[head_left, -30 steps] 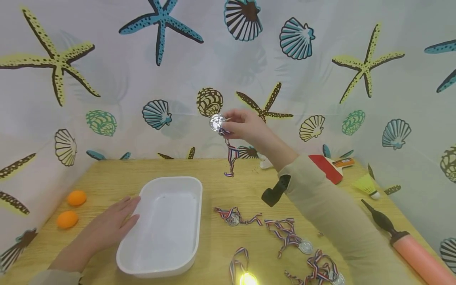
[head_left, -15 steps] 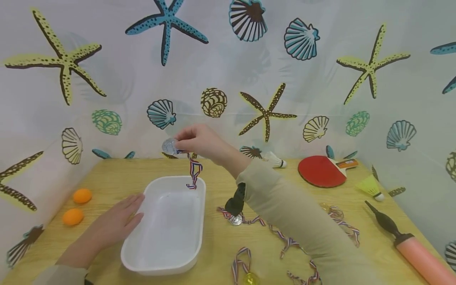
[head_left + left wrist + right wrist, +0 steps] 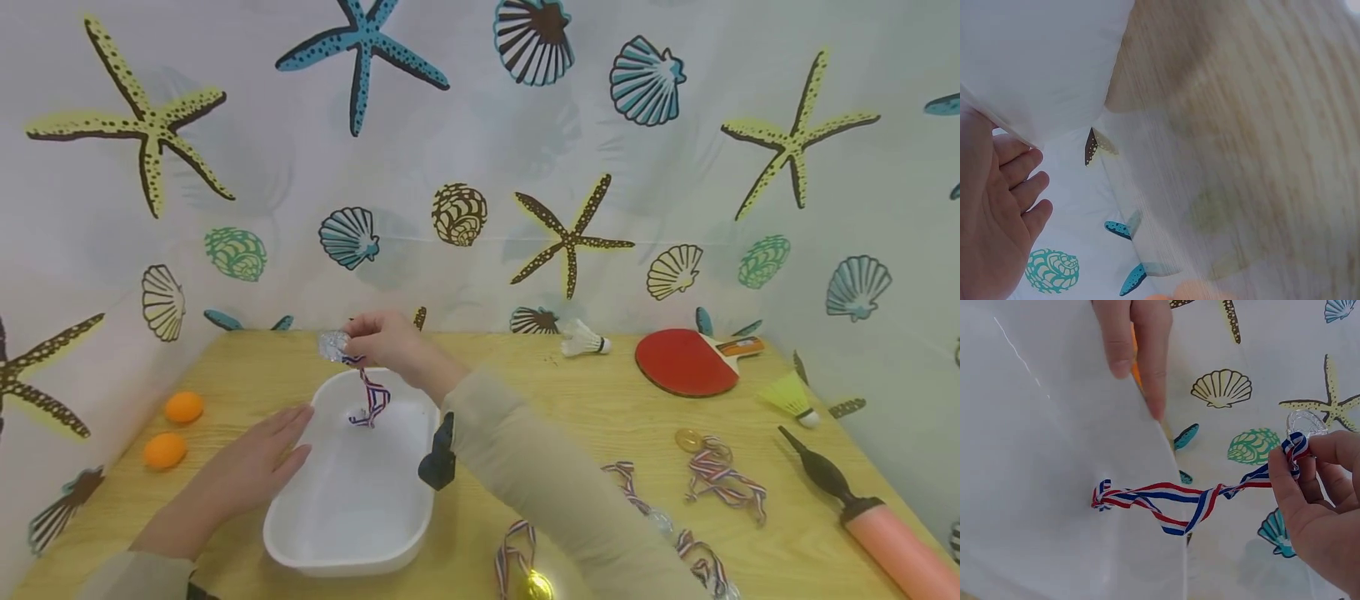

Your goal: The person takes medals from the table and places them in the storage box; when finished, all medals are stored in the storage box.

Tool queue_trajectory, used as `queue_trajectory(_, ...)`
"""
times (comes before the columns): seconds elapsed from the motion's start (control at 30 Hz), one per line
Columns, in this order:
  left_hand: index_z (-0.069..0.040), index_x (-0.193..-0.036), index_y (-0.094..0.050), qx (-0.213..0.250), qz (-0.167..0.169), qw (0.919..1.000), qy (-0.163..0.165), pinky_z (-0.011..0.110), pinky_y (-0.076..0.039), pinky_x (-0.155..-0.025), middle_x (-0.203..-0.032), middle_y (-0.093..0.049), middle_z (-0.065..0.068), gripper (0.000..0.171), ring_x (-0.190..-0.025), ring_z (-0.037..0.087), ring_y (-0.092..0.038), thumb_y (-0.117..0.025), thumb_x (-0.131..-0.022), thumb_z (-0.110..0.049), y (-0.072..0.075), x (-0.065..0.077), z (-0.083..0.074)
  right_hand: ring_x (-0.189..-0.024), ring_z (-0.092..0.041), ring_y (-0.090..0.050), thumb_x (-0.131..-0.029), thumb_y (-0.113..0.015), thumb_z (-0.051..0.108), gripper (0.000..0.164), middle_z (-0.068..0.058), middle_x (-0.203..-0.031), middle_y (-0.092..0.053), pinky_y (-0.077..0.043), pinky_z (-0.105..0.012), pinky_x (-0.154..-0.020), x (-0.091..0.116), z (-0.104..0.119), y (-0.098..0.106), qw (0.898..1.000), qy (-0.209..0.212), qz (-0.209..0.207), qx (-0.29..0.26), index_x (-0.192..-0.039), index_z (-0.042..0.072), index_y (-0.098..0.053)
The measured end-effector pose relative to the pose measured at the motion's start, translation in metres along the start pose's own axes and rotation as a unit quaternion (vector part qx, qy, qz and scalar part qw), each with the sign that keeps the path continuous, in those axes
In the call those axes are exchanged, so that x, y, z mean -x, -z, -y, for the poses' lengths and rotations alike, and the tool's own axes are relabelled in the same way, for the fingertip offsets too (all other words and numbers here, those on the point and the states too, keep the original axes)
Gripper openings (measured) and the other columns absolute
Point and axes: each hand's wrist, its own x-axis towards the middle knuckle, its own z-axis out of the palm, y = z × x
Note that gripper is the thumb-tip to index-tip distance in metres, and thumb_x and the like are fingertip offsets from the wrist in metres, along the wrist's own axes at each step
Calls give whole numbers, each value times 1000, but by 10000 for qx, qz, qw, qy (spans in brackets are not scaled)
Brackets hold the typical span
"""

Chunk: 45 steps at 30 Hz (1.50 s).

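Observation:
Above the far end of a white plastic tub [image 3: 352, 500], my right hand [image 3: 390, 346] pinches a silver medal [image 3: 333, 345] between thumb and fingers. Its red, white and blue ribbon [image 3: 1172, 497] hangs down over the tub's inside. In the right wrist view the medal is partly behind the fingertips of the right hand [image 3: 1325, 500]. My left hand [image 3: 251, 458] rests against the tub's left rim with fingers extended. The left wrist view shows the left hand [image 3: 1004, 206] with its fingers at the tub's edge [image 3: 1035, 140].
Two orange balls [image 3: 165, 450] lie left of the tub. On the right are a gold medal [image 3: 689, 440], more ribboned medals [image 3: 660, 520], a red paddle [image 3: 686, 362], a white shuttlecock [image 3: 583, 338], a yellow shuttlecock [image 3: 791, 400] and a hand pump [image 3: 862, 508]. Near the front lies another gold medal [image 3: 537, 586].
My right hand has carried the silver medal left and down, from above the table's far middle to over the tub's far end. The left hand has stayed at the tub's rim.

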Motion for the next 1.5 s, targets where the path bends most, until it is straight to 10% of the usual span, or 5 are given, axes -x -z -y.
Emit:
queue_trajectory(0.37,6,-138,-34,39,4,10000,71,58,-28,-99,-139,-34,26,57,-125,44,-32,-49,-95,-28,1,2,-2,-67,-14,-58,-84,-60,-3,14,-6,-82,-61,-55,-29,-68,0,-53,-4,9894,-740,377,1192,-97,-1,-64)
queue_trajectory(0.7,6,-138,-34,4,4,10000,35,57,-27,-100,-140,-34,26,57,-126,43,-32,-48,-95,-29,0,2,0,-67,-9,-49,-79,-69,5,11,5,-70,-55,-40,-19,-58,0,-66,1,9258,-449,261,3745,-74,12,-62)
queue_trajectory(0.97,5,-138,-34,22,-30,10000,-2,56,-28,-100,-140,-34,26,57,-126,43,-32,-47,-95,-30,1,2,0,-42,-7,-53,-83,-57,-5,18,-2,-55,-57,-48,-19,-43,-2,-72,-6,9180,-824,571,3837,-75,10,-60)
queue_trajectory(1.37,5,-139,-33,76,-2,10000,25,58,-27,-100,-140,-33,26,58,-126,44,-32,-46,-96,-32,2,3,-1,-68,-8,-52,-84,-66,15,8,8,-73,-61,-44,-16,-65,4,-65,-4,7847,0,699,6159,-80,15,-72)
queue_trajectory(1.5,5,-139,-33,97,49,9999,46,57,-27,-100,-140,-33,26,58,-126,44,-31,-46,-96,-31,3,3,-1,-65,-9,-48,-87,-61,14,12,6,-71,-57,-46,-21,-62,4,-66,-4,7603,-34,548,6473,-76,14,-65)
